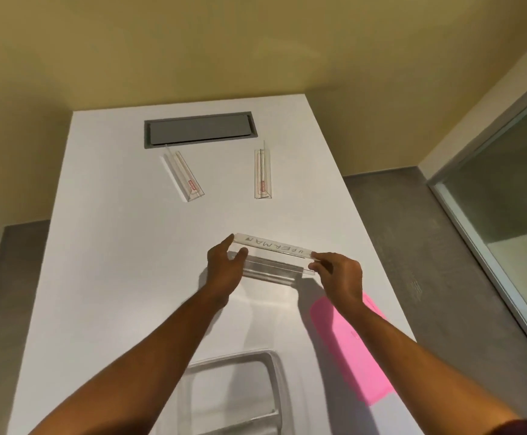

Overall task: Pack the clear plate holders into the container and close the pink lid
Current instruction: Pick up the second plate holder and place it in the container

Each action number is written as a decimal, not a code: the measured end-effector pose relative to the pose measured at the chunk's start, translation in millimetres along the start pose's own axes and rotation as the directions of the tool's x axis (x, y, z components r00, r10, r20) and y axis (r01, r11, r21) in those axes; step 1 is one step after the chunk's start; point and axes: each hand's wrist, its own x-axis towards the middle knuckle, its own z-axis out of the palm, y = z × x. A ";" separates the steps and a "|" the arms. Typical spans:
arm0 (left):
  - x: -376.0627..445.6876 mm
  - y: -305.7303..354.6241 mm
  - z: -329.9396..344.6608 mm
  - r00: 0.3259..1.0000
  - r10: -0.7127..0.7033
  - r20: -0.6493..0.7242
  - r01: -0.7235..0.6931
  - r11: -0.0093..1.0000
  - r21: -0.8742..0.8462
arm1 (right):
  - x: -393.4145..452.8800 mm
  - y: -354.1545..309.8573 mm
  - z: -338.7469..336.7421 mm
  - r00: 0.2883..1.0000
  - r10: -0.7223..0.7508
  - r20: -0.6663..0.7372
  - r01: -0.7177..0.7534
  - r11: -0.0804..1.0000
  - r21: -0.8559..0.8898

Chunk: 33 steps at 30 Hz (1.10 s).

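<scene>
A clear plate holder (273, 257) with a lettered paper strip is held above the white table (114, 246) by both hands. My left hand (224, 265) grips its left end and my right hand (339, 276) pinches its right end. Two more clear plate holders lie farther back, one (183, 174) angled at the left and one (263, 174) upright in the frame at the right, each with a small red label. The clear container (233, 390) stands open near the front edge, between my forearms. The pink lid (347, 346) lies flat to its right, partly under my right arm.
A grey cable hatch (198, 129) is set into the table's far end. Grey floor runs along both sides of the table, a glass partition (513, 215) stands at the right, and a yellow wall is behind.
</scene>
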 end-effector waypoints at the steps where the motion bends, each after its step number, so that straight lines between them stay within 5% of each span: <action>1: -10.6 -0.7 -5.3 0.999 -0.018 -0.040 0.015 0.998 -0.065 | -12.2 -8.8 2.0 1.000 -0.019 -0.025 0.019 1.000 0.012; 6: -64.4 1.0 -11.5 0.964 -0.257 0.063 0.250 0.807 -0.535 | -67.6 -51.4 10.6 0.986 -0.132 -0.098 0.140 0.987 0.080; 9: -94.1 -0.2 -6.9 0.965 -0.218 0.143 0.260 0.777 -0.573 | -100.0 -71.7 18.8 0.970 -0.219 -0.103 0.231 0.966 0.115; 15: -130.3 -21.5 -36.2 0.974 -0.228 0.004 0.185 0.780 -0.598 | -147.3 -88.1 26.0 0.907 -0.418 0.039 0.415 0.907 0.080; 23: -156.4 -55.8 -110.9 1.000 0.021 -0.018 -0.022 0.996 -0.089 | -178.2 -94.6 27.8 0.835 -0.474 0.278 0.481 0.875 0.049; 27: -162.7 -71.3 -135.8 0.992 0.057 0.115 -0.073 0.988 0.135 | -180.6 -108.3 23.7 0.799 -0.562 0.214 0.571 0.820 0.024; 33: -170.7 -78.8 -151.4 0.955 0.077 0.288 -0.218 0.839 0.498 | -176.9 -128.3 27.9 0.578 -0.781 0.235 0.816 0.559 -0.148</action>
